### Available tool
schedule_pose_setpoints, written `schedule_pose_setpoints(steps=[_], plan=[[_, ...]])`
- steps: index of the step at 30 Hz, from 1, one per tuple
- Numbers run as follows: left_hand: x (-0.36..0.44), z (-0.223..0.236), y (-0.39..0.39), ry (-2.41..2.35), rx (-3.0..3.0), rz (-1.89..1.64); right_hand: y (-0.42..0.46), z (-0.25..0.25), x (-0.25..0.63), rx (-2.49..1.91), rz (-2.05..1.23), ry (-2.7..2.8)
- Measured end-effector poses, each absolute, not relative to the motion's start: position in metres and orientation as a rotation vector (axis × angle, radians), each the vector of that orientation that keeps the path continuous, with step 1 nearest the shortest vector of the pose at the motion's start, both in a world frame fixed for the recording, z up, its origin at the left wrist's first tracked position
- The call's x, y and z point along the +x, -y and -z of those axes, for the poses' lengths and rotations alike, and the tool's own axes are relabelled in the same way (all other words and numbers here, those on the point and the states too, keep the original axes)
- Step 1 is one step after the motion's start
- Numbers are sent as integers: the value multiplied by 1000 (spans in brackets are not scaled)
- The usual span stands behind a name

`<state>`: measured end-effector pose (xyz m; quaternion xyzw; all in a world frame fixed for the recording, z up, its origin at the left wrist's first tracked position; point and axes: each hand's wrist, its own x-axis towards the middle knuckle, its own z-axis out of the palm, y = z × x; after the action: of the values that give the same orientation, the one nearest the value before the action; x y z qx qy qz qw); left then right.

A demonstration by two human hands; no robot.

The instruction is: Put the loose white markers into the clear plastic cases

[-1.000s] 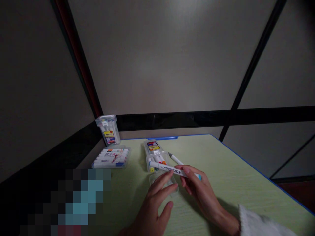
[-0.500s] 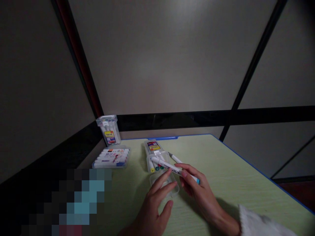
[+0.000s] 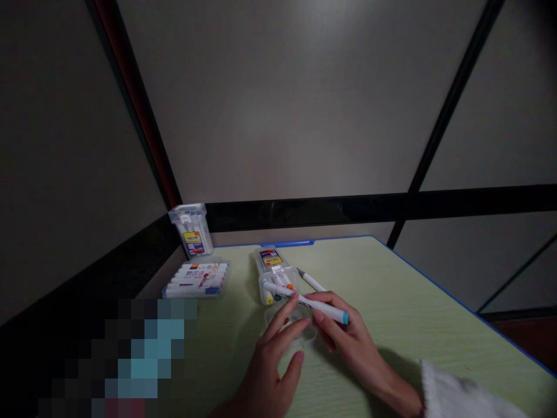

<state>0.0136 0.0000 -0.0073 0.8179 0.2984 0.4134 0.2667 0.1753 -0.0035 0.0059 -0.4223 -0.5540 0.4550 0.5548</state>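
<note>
My right hand pinches a white marker with a light blue end cap; the marker's far tip reaches into the open end of a clear plastic marker case lying on the green table. Several markers with coloured caps sit in that case. My left hand rests with fingers spread on the case's clear lid, which lies flat in front of the case. Another white marker lies loose just right of the case.
A flat pack of markers lies at the table's left, and an upright clear box of markers stands behind it in the corner. A blurred patch covers the lower left. The table's blue edge runs along the right, walls close behind.
My right hand has pushed the blue-capped marker leftward, so its tip now lies at the case's mouth. My left hand stays on the lid, shifted slightly.
</note>
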Motion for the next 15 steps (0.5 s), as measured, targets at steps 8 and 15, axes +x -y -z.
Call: schedule_pose_setpoints(steps=[8, 15], plan=[[14, 3, -2, -881, 2170, -1138, 3, -5, 173, -1004, -1132, 1342], [15, 9, -5, -902, 2155, -1220, 5, -4, 171, -955, -1224, 1379]])
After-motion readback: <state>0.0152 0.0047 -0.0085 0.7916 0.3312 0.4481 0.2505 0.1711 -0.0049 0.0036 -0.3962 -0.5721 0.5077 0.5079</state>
